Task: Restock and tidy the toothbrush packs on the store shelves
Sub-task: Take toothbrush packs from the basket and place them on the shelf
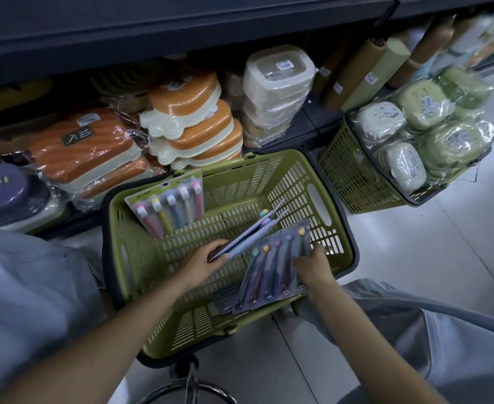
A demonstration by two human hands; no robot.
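Note:
A green shopping basket sits on the floor in front of me. One pack of pastel-handled toothbrushes leans upright against its far left wall. My left hand grips a thin stack of toothbrush packs seen edge-on, tilted up to the right. My right hand holds a pack of dark-handled toothbrushes by its right edge, above the basket's near side. Another dark pack lies partly hidden under it.
The bottom shelf behind the basket holds wrapped orange and cream boxes, white containers and purple boxes. A second green basket full of wrapped green and white boxes stands to the right. A metal stool ring is below me.

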